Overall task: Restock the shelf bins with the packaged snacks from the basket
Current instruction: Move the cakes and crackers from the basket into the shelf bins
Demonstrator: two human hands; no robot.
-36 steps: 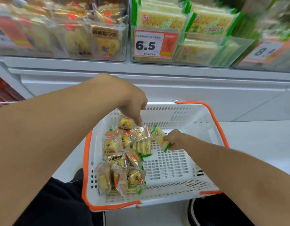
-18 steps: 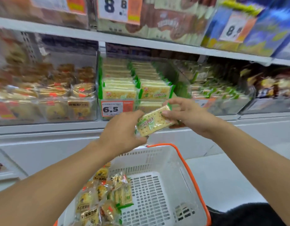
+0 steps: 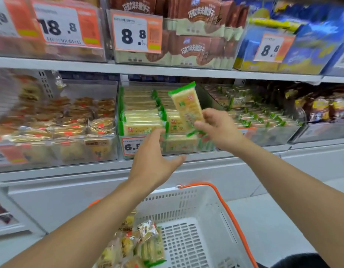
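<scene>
Where bins (image 3: 117, 113) sit: white shelf (image 3: 167, 71), blurred.

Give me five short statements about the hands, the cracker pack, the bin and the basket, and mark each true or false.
1. The right hand holds a green-edged cracker pack. True.
2. The left hand grips the same pack. False: it is open and holds nothing.
3. The pack is raised in front of the bin with the 6.5 price tag. True.
4. The basket is emptied out. False: wrapped snacks lie in its left part.
5. The basket's handle is blue. False: it is orange.
</scene>
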